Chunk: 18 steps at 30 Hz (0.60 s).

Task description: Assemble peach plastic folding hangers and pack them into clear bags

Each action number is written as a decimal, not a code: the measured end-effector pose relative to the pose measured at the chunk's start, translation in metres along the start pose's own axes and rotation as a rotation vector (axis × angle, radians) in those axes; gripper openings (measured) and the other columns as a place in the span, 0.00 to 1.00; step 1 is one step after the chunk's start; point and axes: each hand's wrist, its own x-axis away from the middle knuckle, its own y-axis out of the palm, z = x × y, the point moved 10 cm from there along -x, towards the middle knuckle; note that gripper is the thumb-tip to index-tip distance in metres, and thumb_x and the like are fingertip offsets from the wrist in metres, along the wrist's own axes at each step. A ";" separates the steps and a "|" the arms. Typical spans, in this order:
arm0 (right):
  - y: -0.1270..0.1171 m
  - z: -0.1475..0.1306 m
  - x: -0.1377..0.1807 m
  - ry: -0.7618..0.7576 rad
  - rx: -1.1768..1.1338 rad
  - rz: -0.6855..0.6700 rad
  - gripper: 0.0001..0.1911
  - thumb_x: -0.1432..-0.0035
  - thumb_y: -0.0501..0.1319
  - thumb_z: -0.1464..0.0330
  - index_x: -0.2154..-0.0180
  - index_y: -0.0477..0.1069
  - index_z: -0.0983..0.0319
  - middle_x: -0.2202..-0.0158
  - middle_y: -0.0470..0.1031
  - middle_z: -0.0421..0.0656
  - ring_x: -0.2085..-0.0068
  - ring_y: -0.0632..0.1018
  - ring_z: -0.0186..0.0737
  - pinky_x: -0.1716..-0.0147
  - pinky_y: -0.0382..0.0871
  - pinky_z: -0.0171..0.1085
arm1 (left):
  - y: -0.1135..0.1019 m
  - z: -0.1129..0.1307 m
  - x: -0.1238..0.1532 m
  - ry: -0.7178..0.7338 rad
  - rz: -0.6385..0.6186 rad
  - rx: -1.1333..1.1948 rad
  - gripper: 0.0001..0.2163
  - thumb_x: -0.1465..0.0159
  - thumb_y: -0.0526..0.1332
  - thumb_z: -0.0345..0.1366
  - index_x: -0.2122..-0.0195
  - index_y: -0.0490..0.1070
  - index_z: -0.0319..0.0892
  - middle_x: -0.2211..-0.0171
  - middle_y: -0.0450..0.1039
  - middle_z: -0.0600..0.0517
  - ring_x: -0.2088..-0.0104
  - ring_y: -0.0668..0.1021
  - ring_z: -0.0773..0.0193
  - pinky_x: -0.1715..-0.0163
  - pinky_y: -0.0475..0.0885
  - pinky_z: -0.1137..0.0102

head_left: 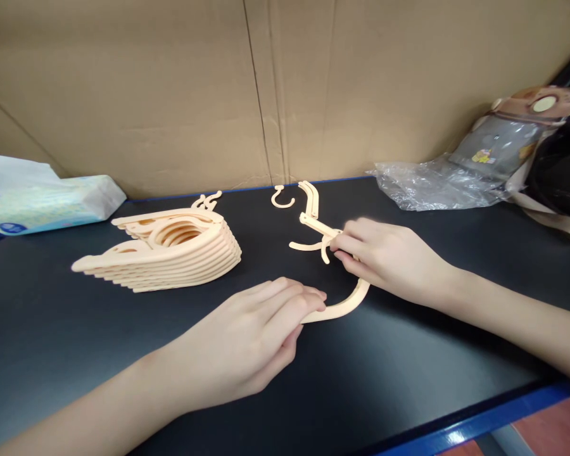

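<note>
My left hand (247,335) grips one end of a curved, cream-coloured plastic hanger arm (344,308) just over the black table. The other end of that piece runs under my right hand (384,253), whose fingers pinch several joined hanger parts. A straight bar (316,225) and small curved prongs (306,246) stick out to the left of those fingertips. What lies right under the fingers is hidden. Behind my right hand lie a loose hanger hook (282,201) and a curved hanger piece (310,201). To the left rests a neat stack of folded hangers (180,259).
A pack of tissues (61,202) lies at the left back. Small cream hooks (209,201) sit behind the stack. At the right back are a crumpled clear plastic bag (422,183), a water bottle (498,139) and a black bag (560,164). Cardboard (185,95) stands along the rear edge.
</note>
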 end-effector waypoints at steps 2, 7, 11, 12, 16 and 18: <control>-0.001 -0.003 0.000 -0.036 -0.025 -0.001 0.10 0.34 0.52 0.73 0.63 0.73 0.62 0.67 0.72 0.42 0.66 0.72 0.38 0.69 0.61 0.36 | -0.001 -0.005 0.001 -0.033 0.020 -0.008 0.15 0.32 0.53 0.24 0.45 0.63 0.39 0.45 0.72 0.48 0.46 0.73 0.65 0.46 0.70 0.71; -0.003 -0.016 0.000 -0.136 -0.139 -0.027 0.13 0.32 0.51 0.71 0.66 0.72 0.62 0.68 0.71 0.42 0.69 0.70 0.37 0.69 0.61 0.36 | -0.005 -0.015 0.001 -0.091 0.085 -0.126 0.16 0.30 0.54 0.26 0.42 0.60 0.38 0.44 0.69 0.47 0.45 0.72 0.65 0.45 0.67 0.70; -0.003 -0.022 0.001 -0.174 -0.213 -0.046 0.12 0.32 0.52 0.70 0.64 0.73 0.62 0.70 0.70 0.41 0.70 0.70 0.36 0.69 0.60 0.35 | -0.015 -0.018 0.000 -0.108 0.162 -0.280 0.12 0.31 0.57 0.29 0.47 0.63 0.37 0.50 0.71 0.46 0.52 0.74 0.59 0.53 0.69 0.65; -0.003 -0.023 0.002 -0.178 -0.222 -0.051 0.12 0.32 0.52 0.69 0.64 0.73 0.61 0.70 0.69 0.41 0.71 0.70 0.36 0.69 0.60 0.35 | -0.018 -0.018 0.000 -0.116 0.180 -0.323 0.10 0.31 0.58 0.30 0.49 0.64 0.37 0.53 0.72 0.47 0.55 0.74 0.58 0.57 0.70 0.65; -0.003 -0.027 0.003 -0.193 -0.231 -0.047 0.14 0.31 0.51 0.68 0.65 0.74 0.62 0.71 0.69 0.41 0.72 0.68 0.35 0.70 0.59 0.35 | -0.020 -0.020 0.000 -0.146 0.171 -0.410 0.04 0.31 0.58 0.30 0.56 0.66 0.38 0.64 0.72 0.50 0.65 0.73 0.59 0.67 0.66 0.66; -0.004 -0.029 0.004 -0.196 -0.238 -0.044 0.15 0.31 0.51 0.68 0.66 0.74 0.62 0.72 0.68 0.40 0.73 0.68 0.35 0.70 0.59 0.35 | -0.018 -0.022 0.000 -0.161 0.156 -0.393 0.03 0.31 0.57 0.30 0.56 0.66 0.39 0.66 0.72 0.52 0.67 0.72 0.60 0.68 0.64 0.66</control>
